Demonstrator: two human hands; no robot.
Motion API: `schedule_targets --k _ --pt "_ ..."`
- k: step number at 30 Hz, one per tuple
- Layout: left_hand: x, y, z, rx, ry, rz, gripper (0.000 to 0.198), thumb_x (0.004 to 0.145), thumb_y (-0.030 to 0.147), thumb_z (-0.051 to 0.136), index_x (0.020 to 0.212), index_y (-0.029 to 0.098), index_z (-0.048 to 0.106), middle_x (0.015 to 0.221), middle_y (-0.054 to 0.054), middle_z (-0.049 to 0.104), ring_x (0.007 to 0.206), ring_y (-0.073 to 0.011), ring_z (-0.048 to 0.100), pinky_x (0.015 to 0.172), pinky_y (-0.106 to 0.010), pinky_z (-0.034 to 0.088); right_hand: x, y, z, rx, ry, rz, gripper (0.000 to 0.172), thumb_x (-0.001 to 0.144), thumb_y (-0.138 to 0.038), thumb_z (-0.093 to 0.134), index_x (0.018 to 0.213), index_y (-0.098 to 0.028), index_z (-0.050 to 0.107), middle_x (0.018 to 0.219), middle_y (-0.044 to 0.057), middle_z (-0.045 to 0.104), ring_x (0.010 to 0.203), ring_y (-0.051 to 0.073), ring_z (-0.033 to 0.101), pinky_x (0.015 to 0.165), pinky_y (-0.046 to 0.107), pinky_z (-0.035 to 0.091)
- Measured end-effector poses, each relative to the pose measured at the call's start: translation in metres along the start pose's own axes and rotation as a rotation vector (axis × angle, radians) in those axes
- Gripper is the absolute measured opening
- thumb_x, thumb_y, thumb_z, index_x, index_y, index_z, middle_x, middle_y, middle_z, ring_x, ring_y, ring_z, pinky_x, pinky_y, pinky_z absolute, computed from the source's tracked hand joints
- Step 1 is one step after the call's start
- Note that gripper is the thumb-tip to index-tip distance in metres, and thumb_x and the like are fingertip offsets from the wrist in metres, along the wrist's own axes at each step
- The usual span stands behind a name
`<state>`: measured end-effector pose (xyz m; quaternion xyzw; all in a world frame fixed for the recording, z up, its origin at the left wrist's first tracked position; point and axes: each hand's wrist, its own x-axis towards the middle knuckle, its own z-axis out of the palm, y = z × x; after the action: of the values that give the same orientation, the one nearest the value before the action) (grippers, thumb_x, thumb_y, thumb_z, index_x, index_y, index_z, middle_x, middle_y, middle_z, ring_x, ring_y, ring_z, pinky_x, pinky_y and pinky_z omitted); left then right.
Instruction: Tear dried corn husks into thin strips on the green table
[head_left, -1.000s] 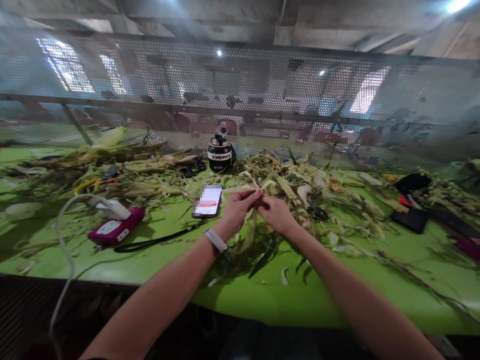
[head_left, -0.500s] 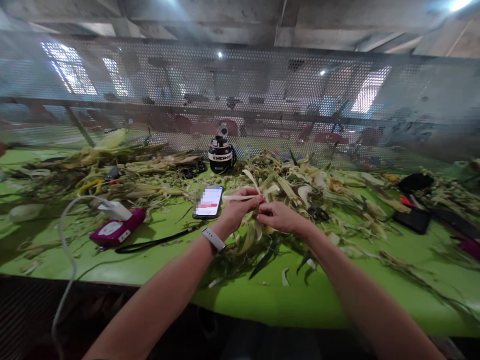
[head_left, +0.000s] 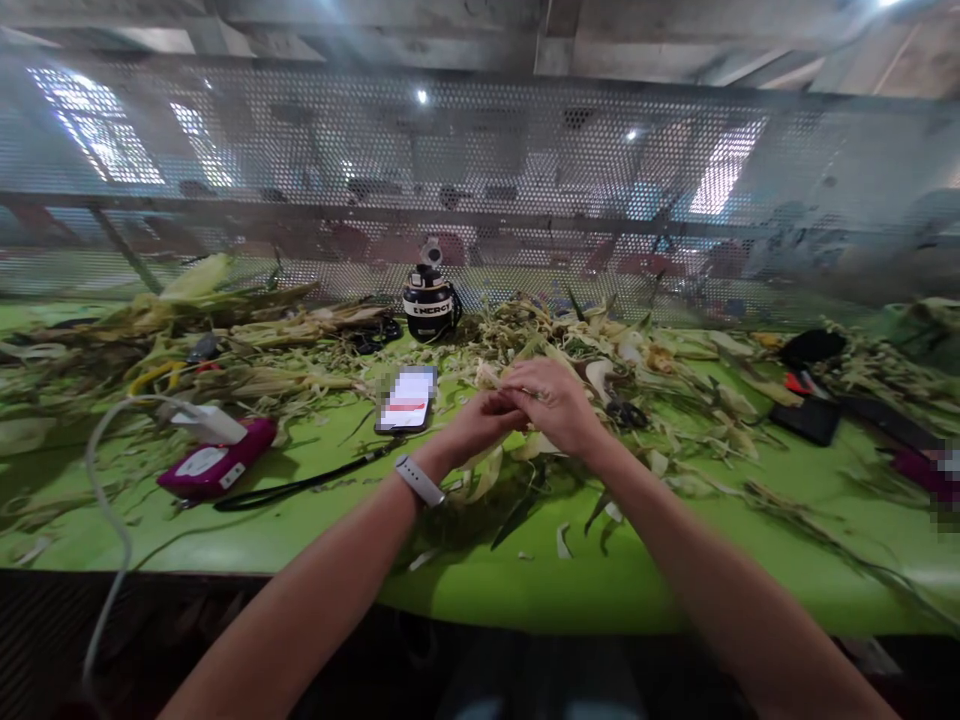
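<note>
My left hand [head_left: 480,420] wears a pale wristband and is closed, its fingertips meeting those of my right hand [head_left: 555,400]. The right hand is curled over from above, its fingers pinched together. Between them are pale strips of corn husk [head_left: 489,375], showing only a little beyond the fingers; the rest is covered by the hands. Under and around both hands lies a heap of loose husk pieces [head_left: 487,475] and dry leaves. A phone [head_left: 407,398] with a lit screen lies just left of my left hand.
A black bottle [head_left: 430,305] stands behind the phone. At left are a magenta power strip [head_left: 217,462] with a white charger and cable, and a black strap [head_left: 300,482]. Husk heaps [head_left: 255,325] line the perforated screen [head_left: 510,180]. A dark flat object [head_left: 806,420] lies at right.
My right hand has risen and curled over the left fingertips. The long pale husk strip that stuck out to the left is no longer visible there. The view has shifted slightly right.
</note>
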<state>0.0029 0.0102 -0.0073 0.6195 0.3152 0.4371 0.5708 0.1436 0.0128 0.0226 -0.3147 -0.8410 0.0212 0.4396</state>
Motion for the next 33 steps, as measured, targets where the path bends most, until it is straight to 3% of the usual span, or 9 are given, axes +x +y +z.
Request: schedule_targets --k 4,6,11,14,17,20,23,29,33 --pt "-0.003 0.002 0.001 -0.015 -0.092 -0.066 0.037 0.054 0.044 0.08 0.066 0.011 0.068 0.065 -0.003 0.066 0.064 -0.0117 0.054 0.069 -0.027 0.043 0.001 -0.006 0.0 0.05 0.067 -0.009 0.014 0.082 -0.021 0.06 0.078 -0.021 0.073 0.082 0.005 0.072 0.086 0.02 0.063 0.084 0.034 0.046" --pt "-0.005 0.005 0.001 -0.034 -0.126 -0.087 0.036 0.054 0.043 0.08 0.067 0.011 0.069 0.066 -0.003 0.066 0.065 -0.0119 0.055 0.071 -0.028 0.044 0.002 -0.01 -0.002 0.096 0.035 0.013 0.016 0.084 -0.021 0.058 0.078 -0.02 0.073 0.082 0.006 0.072 0.082 0.018 0.063 0.08 0.032 0.046" --pt "-0.005 0.008 0.0 -0.233 -0.074 -0.138 0.034 0.055 0.04 0.081 0.07 0.012 0.07 0.069 -0.004 0.067 0.064 -0.0117 0.059 0.07 -0.028 0.047 0.009 -0.006 -0.027 0.089 -0.111 0.272 0.027 0.084 -0.042 0.056 0.079 -0.018 0.069 0.077 0.003 0.067 0.07 0.015 0.058 0.064 0.025 0.042" --pt "-0.003 0.009 -0.001 -0.343 0.004 -0.154 0.035 0.055 0.039 0.082 0.074 0.012 0.069 0.071 -0.003 0.067 0.062 -0.01 0.059 0.063 -0.024 0.047 0.011 0.006 -0.047 -0.004 -0.309 0.475 0.054 0.084 -0.061 0.042 0.058 -0.016 0.058 0.054 0.0 0.054 0.054 0.012 0.047 0.052 0.025 0.032" --pt "-0.003 0.009 -0.001 -0.335 0.028 -0.162 0.034 0.057 0.038 0.081 0.074 0.012 0.068 0.067 -0.002 0.066 0.058 -0.0084 0.058 0.06 -0.022 0.047 0.009 0.017 -0.054 0.159 -0.526 0.523 0.055 0.079 -0.066 0.045 0.055 -0.017 0.05 0.05 -0.003 0.045 0.049 0.01 0.038 0.048 0.024 0.027" --pt "-0.006 0.008 0.0 -0.235 -0.055 -0.164 0.032 0.06 0.039 0.079 0.073 0.011 0.069 0.066 -0.004 0.067 0.055 -0.0077 0.057 0.057 -0.021 0.046 0.008 0.019 -0.045 0.19 -0.428 0.436 0.049 0.076 -0.063 0.052 0.058 -0.018 0.047 0.052 -0.005 0.041 0.051 0.009 0.035 0.05 0.023 0.027" --pt "-0.007 0.007 0.001 -0.184 -0.158 -0.18 0.029 0.063 0.037 0.078 0.07 0.01 0.07 0.065 -0.006 0.068 0.053 -0.0085 0.057 0.055 -0.022 0.046 0.008 0.018 -0.034 0.089 -0.313 0.339 0.046 0.08 -0.059 0.049 0.059 -0.018 0.049 0.057 -0.003 0.046 0.057 0.011 0.041 0.056 0.025 0.031" --pt "0.001 0.007 -0.001 -0.504 0.167 -0.125 0.022 0.065 0.024 0.078 0.081 0.011 0.069 0.081 -0.006 0.072 0.07 -0.0125 0.067 0.079 -0.028 0.052 0.007 0.023 -0.034 -0.18 0.068 0.274 0.038 0.086 -0.055 0.045 0.083 -0.018 0.055 0.088 0.009 0.061 0.085 0.021 0.054 0.077 0.032 0.04" --pt "0.006 0.009 -0.001 -0.642 0.232 -0.061 0.017 0.071 0.021 0.073 0.084 0.011 0.069 0.089 -0.007 0.072 0.084 -0.0156 0.068 0.09 -0.03 0.049 0.006 0.02 -0.035 -0.245 -0.085 0.272 0.038 0.089 -0.052 0.041 0.079 -0.019 0.056 0.082 0.007 0.062 0.08 0.02 0.055 0.074 0.031 0.039"
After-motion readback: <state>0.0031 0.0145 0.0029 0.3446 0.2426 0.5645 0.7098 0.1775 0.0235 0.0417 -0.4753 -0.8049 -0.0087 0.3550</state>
